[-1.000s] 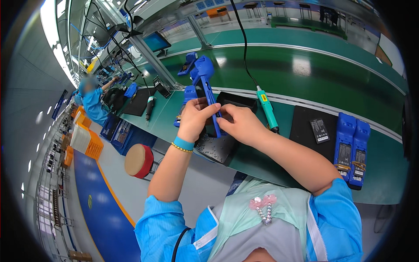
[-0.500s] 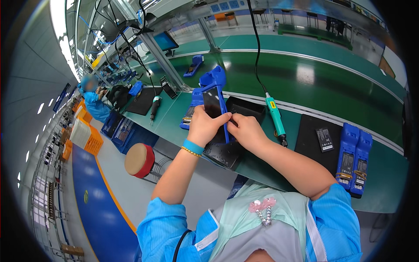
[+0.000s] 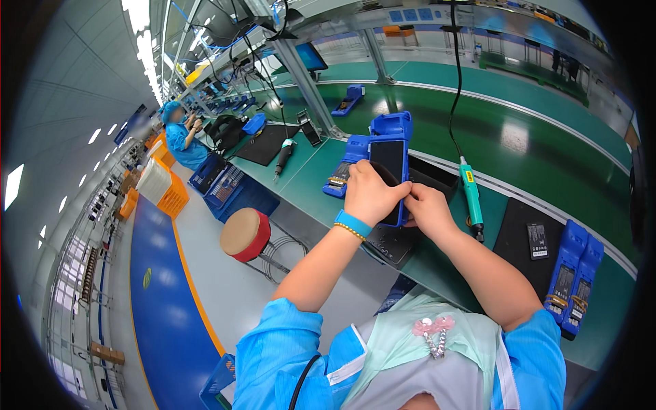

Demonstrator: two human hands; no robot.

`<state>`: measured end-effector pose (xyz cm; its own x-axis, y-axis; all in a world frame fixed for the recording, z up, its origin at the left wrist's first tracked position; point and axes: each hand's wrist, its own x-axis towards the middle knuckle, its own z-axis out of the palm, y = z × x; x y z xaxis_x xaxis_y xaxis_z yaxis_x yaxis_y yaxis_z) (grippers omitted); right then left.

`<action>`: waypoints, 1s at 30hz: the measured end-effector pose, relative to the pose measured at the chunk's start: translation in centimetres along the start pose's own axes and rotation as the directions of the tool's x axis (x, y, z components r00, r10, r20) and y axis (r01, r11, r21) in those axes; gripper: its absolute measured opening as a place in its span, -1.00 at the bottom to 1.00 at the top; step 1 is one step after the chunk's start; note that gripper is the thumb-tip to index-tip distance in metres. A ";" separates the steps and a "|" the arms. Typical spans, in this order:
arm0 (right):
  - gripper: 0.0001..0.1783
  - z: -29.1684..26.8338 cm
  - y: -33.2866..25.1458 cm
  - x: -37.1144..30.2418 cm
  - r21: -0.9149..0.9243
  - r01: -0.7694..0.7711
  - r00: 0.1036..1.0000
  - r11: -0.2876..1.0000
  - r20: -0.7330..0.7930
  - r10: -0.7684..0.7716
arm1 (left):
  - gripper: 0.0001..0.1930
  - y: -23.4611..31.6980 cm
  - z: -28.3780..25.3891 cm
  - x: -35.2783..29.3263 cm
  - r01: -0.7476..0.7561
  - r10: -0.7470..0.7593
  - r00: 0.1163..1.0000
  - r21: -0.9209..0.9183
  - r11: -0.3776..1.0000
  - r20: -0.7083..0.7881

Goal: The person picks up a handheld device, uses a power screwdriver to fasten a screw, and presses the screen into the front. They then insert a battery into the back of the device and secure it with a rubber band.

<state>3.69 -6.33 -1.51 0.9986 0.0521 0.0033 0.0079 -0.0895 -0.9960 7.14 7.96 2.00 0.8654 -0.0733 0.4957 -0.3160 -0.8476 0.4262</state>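
Blue device raised higher over the green workbench.

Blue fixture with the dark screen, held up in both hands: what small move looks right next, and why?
Probably lower it onto the black mat. Both the left hand and right hand grip the blue fixture raised off the green bench, and the green electric screwdriver hanging beside it needs a free hand.

Both forearms raised forward, left hand curled closed, right hand pinching beside it, hands touching
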 end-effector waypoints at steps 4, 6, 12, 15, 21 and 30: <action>-0.72 0.0 0.5 -0.3 0.070 -0.007 1.000 0.998 -0.012 0.008 | -0.08 0.8 -0.3 -0.1 0.089 -0.087 0.993 -0.013 0.996 0.085; -0.75 -0.2 1.0 -0.3 0.045 -0.026 1.000 0.999 0.011 0.026 | -0.08 0.7 0.2 -0.4 0.060 -0.058 0.997 -0.038 0.997 0.057; -0.70 -0.1 1.3 -0.7 0.034 0.066 0.996 0.997 -0.060 -0.064 | -0.15 1.2 0.1 0.0 0.091 -0.091 0.994 0.003 0.996 0.052; -0.70 0.0 0.7 -0.6 -0.024 0.050 0.999 0.998 -0.018 -0.050 | -0.16 0.7 0.0 0.2 0.096 -0.095 0.992 -0.012 0.995 0.080; -0.68 -0.4 1.0 -0.7 -0.032 0.059 0.998 0.998 -0.025 -0.060 | -0.17 0.5 0.6 0.4 0.126 -0.124 0.987 -0.014 0.992 0.097; -0.73 0.2 1.4 -1.3 -0.082 0.118 0.985 0.990 -0.113 -0.127 | -0.13 0.5 0.6 0.0 0.108 -0.105 0.987 -0.021 0.994 0.125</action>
<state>2.42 -6.28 -2.89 0.9889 -0.0501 0.1397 0.1299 -0.1636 -0.9779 7.20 7.17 1.73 0.9355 -0.0491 0.3499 -0.2284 -0.8396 0.4928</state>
